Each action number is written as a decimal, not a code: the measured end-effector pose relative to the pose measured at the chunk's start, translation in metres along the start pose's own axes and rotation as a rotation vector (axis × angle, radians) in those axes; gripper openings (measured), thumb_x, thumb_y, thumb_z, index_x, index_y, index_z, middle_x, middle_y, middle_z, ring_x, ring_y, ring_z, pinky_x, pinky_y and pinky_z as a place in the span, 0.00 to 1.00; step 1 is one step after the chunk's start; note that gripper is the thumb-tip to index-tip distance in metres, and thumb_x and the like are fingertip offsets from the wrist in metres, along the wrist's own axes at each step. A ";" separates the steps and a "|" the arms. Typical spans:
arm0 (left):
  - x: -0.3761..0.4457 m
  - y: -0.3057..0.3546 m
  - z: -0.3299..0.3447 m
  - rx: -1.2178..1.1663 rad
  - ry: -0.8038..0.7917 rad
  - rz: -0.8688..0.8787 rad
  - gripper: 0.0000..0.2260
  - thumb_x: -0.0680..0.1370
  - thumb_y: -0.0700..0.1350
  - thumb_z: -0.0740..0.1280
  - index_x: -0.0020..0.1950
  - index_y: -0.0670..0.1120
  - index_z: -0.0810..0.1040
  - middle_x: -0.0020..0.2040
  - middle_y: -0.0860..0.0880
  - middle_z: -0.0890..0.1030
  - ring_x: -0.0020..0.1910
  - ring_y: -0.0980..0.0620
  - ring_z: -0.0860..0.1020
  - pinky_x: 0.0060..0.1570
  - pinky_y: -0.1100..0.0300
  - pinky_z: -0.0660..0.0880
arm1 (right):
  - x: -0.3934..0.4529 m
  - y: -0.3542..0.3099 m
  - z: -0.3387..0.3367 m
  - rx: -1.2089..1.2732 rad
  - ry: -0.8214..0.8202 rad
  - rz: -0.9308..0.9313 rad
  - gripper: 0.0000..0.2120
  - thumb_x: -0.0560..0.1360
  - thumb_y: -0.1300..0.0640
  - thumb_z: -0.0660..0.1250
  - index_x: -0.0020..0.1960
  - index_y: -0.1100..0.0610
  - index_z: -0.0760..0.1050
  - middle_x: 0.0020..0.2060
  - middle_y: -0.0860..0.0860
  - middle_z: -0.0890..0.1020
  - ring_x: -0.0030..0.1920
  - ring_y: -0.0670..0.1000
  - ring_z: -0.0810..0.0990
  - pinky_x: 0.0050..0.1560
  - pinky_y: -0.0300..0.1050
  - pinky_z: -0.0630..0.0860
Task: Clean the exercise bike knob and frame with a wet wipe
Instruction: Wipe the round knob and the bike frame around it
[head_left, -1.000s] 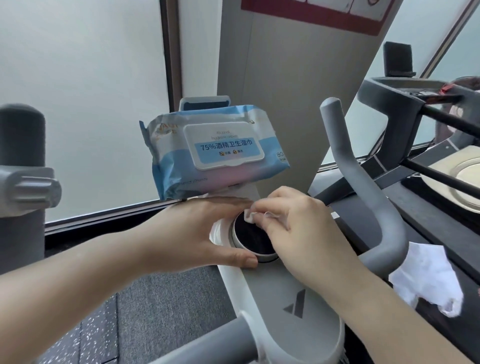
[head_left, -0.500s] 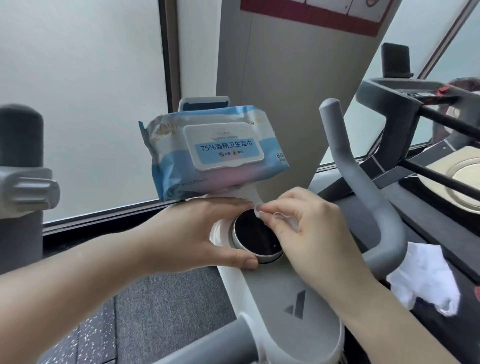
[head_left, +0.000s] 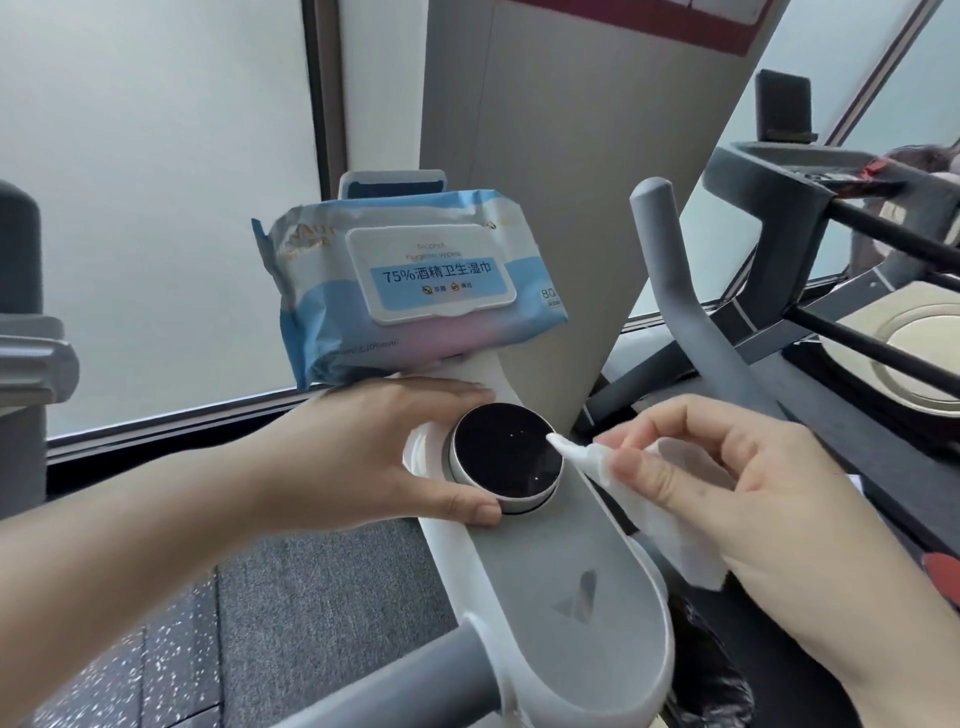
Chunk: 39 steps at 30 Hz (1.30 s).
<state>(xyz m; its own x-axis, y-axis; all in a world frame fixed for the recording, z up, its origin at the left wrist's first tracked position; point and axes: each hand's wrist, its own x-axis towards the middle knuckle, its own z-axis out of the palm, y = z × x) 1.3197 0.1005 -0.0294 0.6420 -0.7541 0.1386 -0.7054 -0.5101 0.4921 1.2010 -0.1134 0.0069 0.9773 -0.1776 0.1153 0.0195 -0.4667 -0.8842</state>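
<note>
The round knob (head_left: 506, 457), black on top with a silver rim, stands on the white and grey bike frame (head_left: 566, 592) at the centre. My left hand (head_left: 374, 452) cups the knob from the left, thumb on its near rim and fingers along its far side. My right hand (head_left: 727, 488) holds a crumpled white wet wipe (head_left: 660, 499) just right of the knob. A corner of the wipe touches the knob's right edge.
A blue and white wet wipe pack (head_left: 410, 280) rests on the bike's holder behind the knob. A grey handlebar (head_left: 696, 322) curves up on the right. Another machine's black bars (head_left: 883, 291) stand at far right. A grey post (head_left: 21, 343) stands at far left.
My right hand has drawn the wipe off the knob's top to the right, uncovering the black face. My left hand has kept its place on the knob.
</note>
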 end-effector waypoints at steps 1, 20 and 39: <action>0.000 0.000 0.000 -0.003 0.000 0.003 0.39 0.61 0.76 0.62 0.70 0.64 0.65 0.65 0.76 0.65 0.66 0.77 0.58 0.62 0.80 0.53 | -0.002 0.001 -0.002 -0.022 -0.011 -0.012 0.10 0.62 0.44 0.71 0.38 0.50 0.79 0.41 0.41 0.84 0.40 0.41 0.80 0.41 0.29 0.72; -0.002 0.014 -0.004 -0.795 0.150 -0.008 0.12 0.71 0.48 0.72 0.46 0.40 0.78 0.46 0.39 0.82 0.46 0.44 0.80 0.50 0.52 0.77 | 0.034 0.004 0.030 0.598 0.095 0.102 0.02 0.71 0.53 0.70 0.43 0.48 0.80 0.41 0.52 0.83 0.42 0.50 0.81 0.41 0.45 0.77; 0.000 0.015 -0.004 -0.958 0.195 0.040 0.11 0.73 0.47 0.68 0.50 0.41 0.76 0.42 0.50 0.80 0.42 0.56 0.78 0.43 0.65 0.74 | 0.033 -0.019 0.026 -0.086 0.015 -0.129 0.05 0.74 0.54 0.69 0.41 0.53 0.81 0.31 0.47 0.83 0.31 0.46 0.78 0.33 0.37 0.73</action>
<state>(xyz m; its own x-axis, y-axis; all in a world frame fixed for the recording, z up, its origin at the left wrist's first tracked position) 1.3098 0.0943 -0.0187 0.7221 -0.6378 0.2678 -0.2404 0.1317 0.9617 1.2383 -0.0883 0.0157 0.9647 -0.1240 0.2322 0.1254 -0.5591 -0.8195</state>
